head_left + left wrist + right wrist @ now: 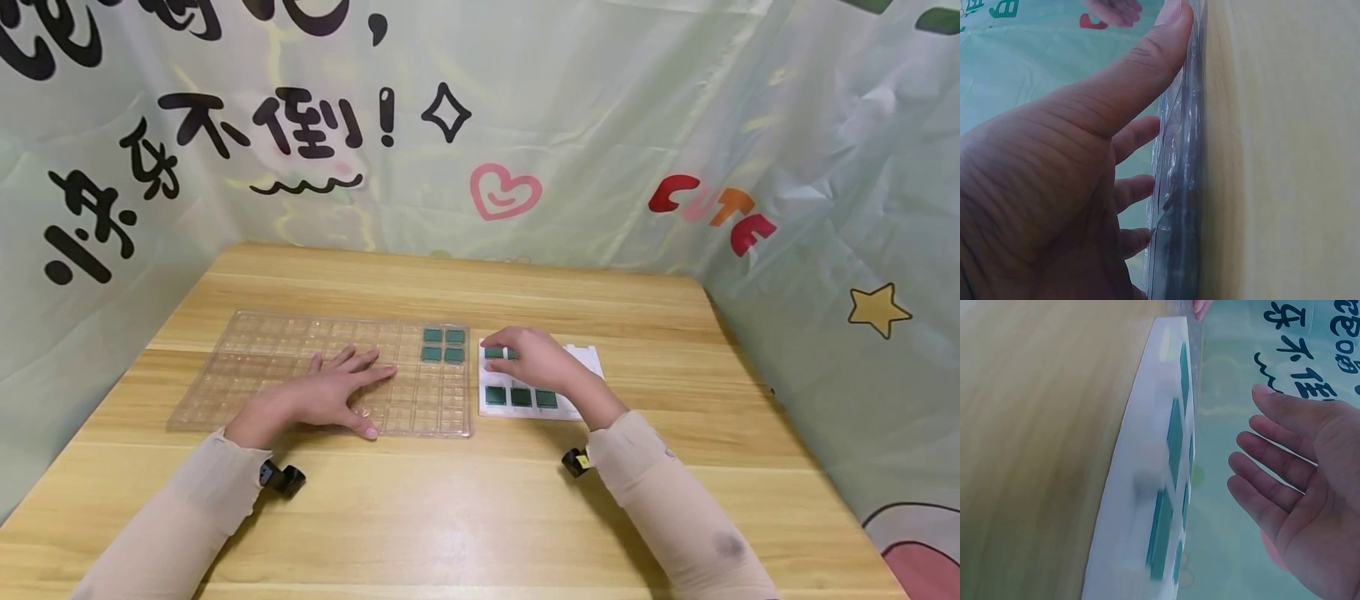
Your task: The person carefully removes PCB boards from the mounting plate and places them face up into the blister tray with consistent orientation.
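My left hand (318, 398) rests with spread fingers on a clear plastic tray (273, 333) divided into small pockets. In the left wrist view its thumb (1141, 65) lies along the tray's near edge. Several small green chip-like squares (432, 354) sit in the pockets at that tray's far right corner. To the right lies a white tray (592, 362) with more green squares (521, 397) in rows. My right hand (540, 360) is over this white tray and partly hides its far row. The right wrist view shows its fingers (1272, 459) loosely bent, with nothing between them and the thumb.
Both trays lie side by side on a wooden table (480, 517), with a narrow gap between them. A printed cloth (585, 108) hangs behind the table and along both sides. Small black cameras (282, 478) are strapped at the sleeve cuffs.
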`<state>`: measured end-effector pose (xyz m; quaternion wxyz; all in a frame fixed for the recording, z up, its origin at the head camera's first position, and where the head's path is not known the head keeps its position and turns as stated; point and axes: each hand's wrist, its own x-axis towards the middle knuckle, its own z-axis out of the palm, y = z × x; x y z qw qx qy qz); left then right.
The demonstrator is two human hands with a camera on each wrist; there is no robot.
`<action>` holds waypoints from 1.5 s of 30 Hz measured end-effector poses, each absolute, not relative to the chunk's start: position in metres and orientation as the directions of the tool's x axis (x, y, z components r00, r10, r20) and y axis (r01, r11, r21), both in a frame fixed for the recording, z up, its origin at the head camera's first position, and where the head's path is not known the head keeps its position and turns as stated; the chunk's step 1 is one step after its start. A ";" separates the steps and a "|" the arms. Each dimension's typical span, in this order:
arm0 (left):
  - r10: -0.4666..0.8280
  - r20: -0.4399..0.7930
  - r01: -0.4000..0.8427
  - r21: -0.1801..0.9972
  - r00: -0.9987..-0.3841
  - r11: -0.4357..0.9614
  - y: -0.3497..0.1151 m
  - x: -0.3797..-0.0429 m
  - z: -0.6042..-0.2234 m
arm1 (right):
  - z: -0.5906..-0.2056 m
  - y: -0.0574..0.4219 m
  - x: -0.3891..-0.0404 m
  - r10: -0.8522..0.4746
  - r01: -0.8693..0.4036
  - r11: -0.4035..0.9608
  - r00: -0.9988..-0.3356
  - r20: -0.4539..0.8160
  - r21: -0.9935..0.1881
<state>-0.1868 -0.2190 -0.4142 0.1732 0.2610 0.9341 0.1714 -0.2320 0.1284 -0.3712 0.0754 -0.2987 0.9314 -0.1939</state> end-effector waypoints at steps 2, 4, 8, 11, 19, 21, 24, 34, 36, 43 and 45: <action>0.546 -0.232 0.427 0.412 -0.805 0.805 -0.219 -0.187 -0.415 | -0.371 0.134 -0.230 -0.581 -0.530 0.751 -0.814 -0.014 -0.395; 0.545 -0.229 0.428 0.411 -0.806 0.805 -0.219 -0.187 -0.415 | -0.371 0.139 -0.229 -0.577 -0.533 0.752 -0.816 0.002 -0.387; 0.544 -0.229 0.426 0.411 -0.807 0.806 -0.219 -0.187 -0.415 | -0.374 0.150 -0.226 -0.578 -0.543 0.749 -0.816 0.026 -0.379; 0.545 -0.233 0.425 0.415 -0.806 0.805 -0.219 -0.187 -0.414 | -0.376 0.158 -0.225 -0.578 -0.544 0.745 -0.816 0.034 -0.385; 0.546 -0.233 0.424 0.418 -0.805 0.804 -0.219 -0.187 -0.415 | -0.377 0.179 -0.218 -0.569 -0.544 0.747 -0.821 0.057 -0.382; 0.547 -0.234 0.426 0.416 -0.804 0.804 -0.219 -0.187 -0.415 | -0.377 0.186 -0.217 -0.562 -0.540 0.749 -0.825 0.063 -0.384; 0.546 -0.235 0.426 0.413 -0.804 0.805 -0.219 -0.186 -0.415 | -0.379 0.197 -0.217 -0.553 -0.533 0.752 -0.830 0.066 -0.388; 0.545 -0.228 0.427 0.413 -0.807 0.805 -0.218 -0.186 -0.414 | -0.383 0.232 -0.214 -0.514 -0.489 0.773 -0.856 0.052 -0.404; 0.546 -0.227 0.428 0.413 -0.807 0.804 -0.218 -0.186 -0.414 | -0.385 0.239 -0.214 -0.517 -0.489 0.774 -0.855 0.044 -0.402; 0.548 -0.227 0.431 0.411 -0.805 0.804 -0.217 -0.185 -0.413 | -0.391 0.259 -0.213 -0.549 -0.499 0.773 -0.836 -0.017 -0.393; 0.549 -0.227 0.432 0.411 -0.804 0.803 -0.218 -0.185 -0.413 | -0.393 0.263 -0.212 -0.560 -0.501 0.775 -0.827 -0.052 -0.385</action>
